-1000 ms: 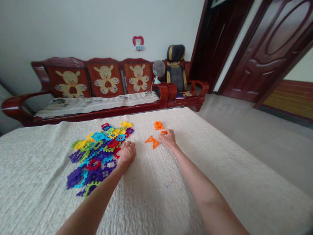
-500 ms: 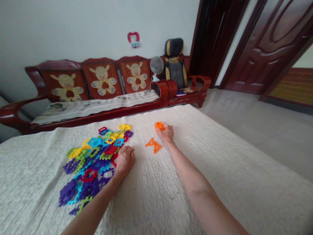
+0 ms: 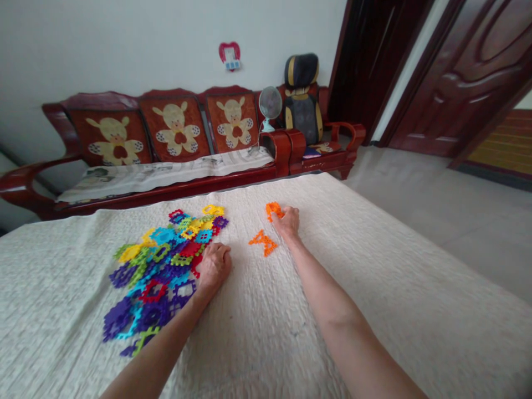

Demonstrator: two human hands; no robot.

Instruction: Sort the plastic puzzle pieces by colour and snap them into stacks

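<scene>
My right hand (image 3: 287,221) is closed at the near edge of an orange interlocking plastic piece (image 3: 273,210), with thumb and fingers on it. More orange notched pieces (image 3: 263,243) lie flat on the cloth, a little nearer and to the left of that hand. Curled into a loose fist, my left hand (image 3: 215,267) rests on the cloth, and nothing shows in it. It touches or nearly touches the right side of a pile of mixed interlocking pieces (image 3: 160,271) in purple, blue, green, yellow and red. Its palm side is hidden from view.
A cream textured cloth (image 3: 374,310) covers the table. Beyond its far edge stand a wooden sofa (image 3: 174,180) with bear-patterned cushions, a small fan (image 3: 270,103) and an armchair (image 3: 349,145) bearing a massage pad. A dark red door (image 3: 461,77) is at the right.
The view has shifted slightly, so everything sits a little higher and further right. Both hands keep about the same places beside the pieces.
</scene>
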